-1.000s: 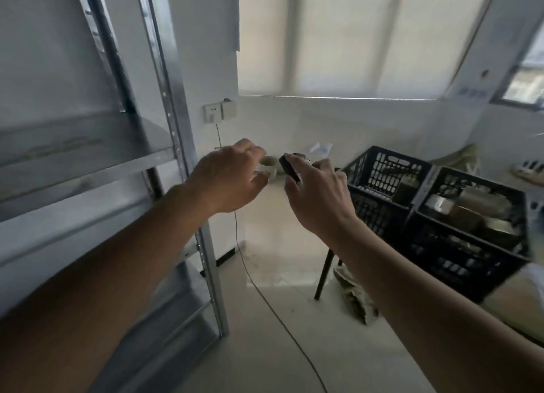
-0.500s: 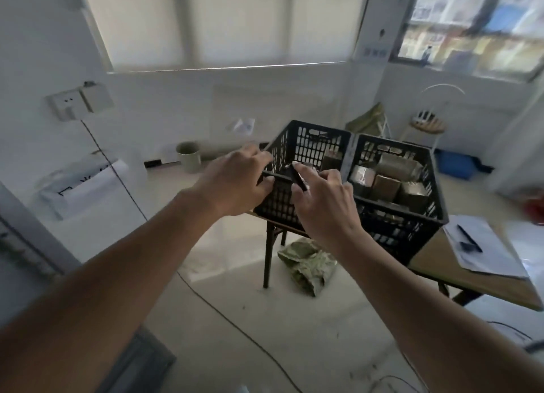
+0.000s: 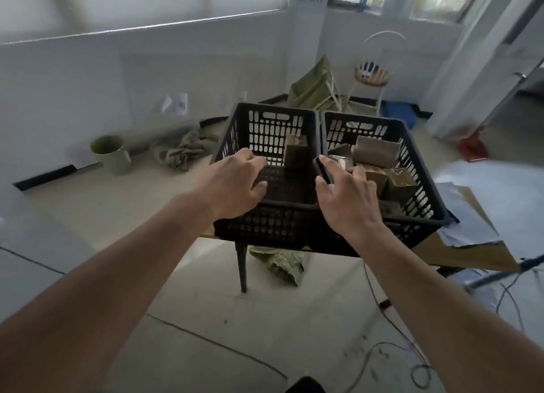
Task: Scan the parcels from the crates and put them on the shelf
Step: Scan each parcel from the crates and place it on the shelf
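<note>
Two black crates stand side by side on a table. The left crate (image 3: 276,111) holds one upright brown parcel (image 3: 295,154). In the right crate (image 3: 362,118) lie several brown parcels (image 3: 375,151). My left hand (image 3: 235,183) hovers over the near part of the left crate, fingers loosely curled, holding nothing. My right hand (image 3: 347,198) is above the wall between the crates and grips a small black scanner (image 3: 321,169) between thumb and fingers. The shelf is out of view.
The brown table (image 3: 459,256) carries loose papers (image 3: 465,231) to the right of the crates. On the floor are a green bucket (image 3: 110,154), a crumpled cloth (image 3: 279,263) under the table and cables (image 3: 412,348). A round stool (image 3: 371,77) stands behind.
The view has swung right from the shelf to the crates. Both hands have moved forward over the crates and spread apart, the right one still with the scanner.
</note>
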The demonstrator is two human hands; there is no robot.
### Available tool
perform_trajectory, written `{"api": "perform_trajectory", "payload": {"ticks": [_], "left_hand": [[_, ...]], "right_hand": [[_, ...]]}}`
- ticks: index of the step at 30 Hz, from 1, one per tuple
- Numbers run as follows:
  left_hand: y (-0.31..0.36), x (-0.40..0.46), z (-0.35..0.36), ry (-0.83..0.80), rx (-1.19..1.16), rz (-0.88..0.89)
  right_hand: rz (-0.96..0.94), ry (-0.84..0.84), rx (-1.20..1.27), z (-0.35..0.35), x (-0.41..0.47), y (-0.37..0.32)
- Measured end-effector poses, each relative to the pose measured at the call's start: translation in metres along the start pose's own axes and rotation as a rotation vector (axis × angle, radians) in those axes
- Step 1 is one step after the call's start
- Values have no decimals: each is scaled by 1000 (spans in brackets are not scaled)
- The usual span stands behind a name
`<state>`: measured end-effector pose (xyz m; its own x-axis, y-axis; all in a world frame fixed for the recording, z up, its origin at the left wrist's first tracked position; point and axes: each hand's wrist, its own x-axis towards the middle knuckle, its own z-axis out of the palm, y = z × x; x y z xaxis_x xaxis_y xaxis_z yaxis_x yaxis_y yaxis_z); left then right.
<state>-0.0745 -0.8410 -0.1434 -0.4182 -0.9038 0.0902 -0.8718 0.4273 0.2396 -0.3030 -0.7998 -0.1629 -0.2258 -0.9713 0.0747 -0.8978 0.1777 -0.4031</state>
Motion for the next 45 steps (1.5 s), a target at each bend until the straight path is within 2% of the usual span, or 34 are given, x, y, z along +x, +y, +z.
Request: {"api": "perform_trajectory", "payload": {"ticks": [17, 25, 34, 41, 45], "left_hand": [[-44, 291, 92, -162, 5, 19], [-75, 396, 154, -248, -25, 10], [-99, 466, 228, -369, -97, 41], [-103, 485, 267, -499, -100, -34], [-108, 473, 275, -443, -150, -68]], "right_hand": [[69, -14, 40, 74, 267, 49], [106, -52, 34, 102, 344, 63], [184, -54, 29, 120, 385, 74], [193, -29, 34, 123, 395, 76], [191, -13, 41, 124, 391, 80]]}}
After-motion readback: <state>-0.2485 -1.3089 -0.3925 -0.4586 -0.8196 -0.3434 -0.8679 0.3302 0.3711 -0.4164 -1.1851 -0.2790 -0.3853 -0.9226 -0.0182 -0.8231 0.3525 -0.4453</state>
